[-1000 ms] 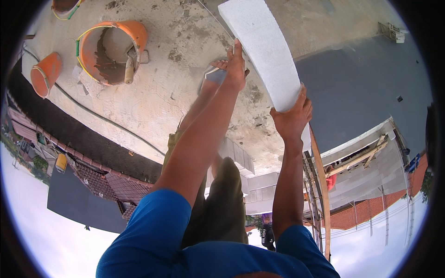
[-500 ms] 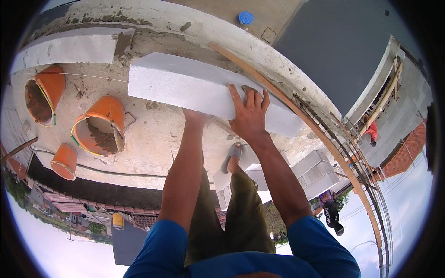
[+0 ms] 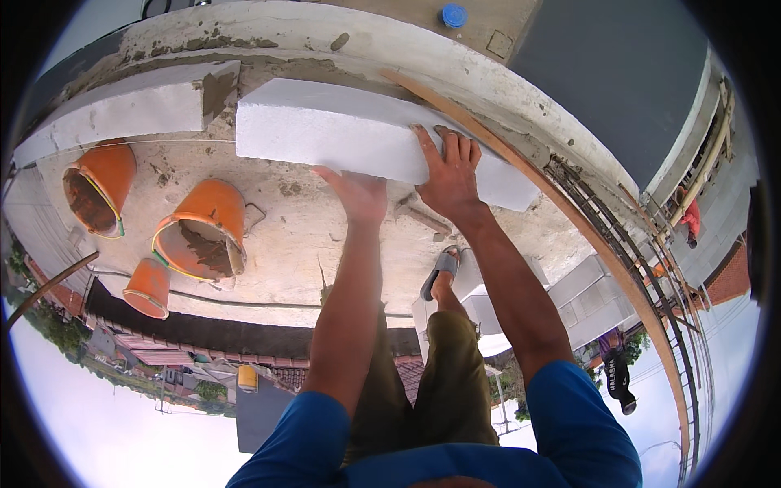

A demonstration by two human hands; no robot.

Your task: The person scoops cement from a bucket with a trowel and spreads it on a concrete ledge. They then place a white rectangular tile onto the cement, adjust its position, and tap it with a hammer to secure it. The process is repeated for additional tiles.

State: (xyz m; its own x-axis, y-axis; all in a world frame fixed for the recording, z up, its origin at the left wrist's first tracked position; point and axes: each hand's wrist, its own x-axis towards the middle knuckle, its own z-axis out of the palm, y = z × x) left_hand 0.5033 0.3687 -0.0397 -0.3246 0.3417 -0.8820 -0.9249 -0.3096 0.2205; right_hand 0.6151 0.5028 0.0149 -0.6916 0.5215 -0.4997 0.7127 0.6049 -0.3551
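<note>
Mortar buckets (image 3: pixel 215 202) and blocks (image 3: pixel 342 126) show a building site (outdoors).

Another orange bucket (image 3: pixel 120 165) sits upper left of the largest orange bucket (image 3: pixel 218 203), and a small orange bucket (image 3: pixel 148 283) at its lower left. Below it runs a dark hose (image 3: pixel 268 306). Well to its right are a long wooden plank (image 3: pixel 571 221) and a person in red (image 3: pixel 691 221).

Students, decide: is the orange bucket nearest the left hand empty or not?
Not empty: grey, mortar-like material shows inside the bucket. How deep it goes, I cannot tell.
</note>
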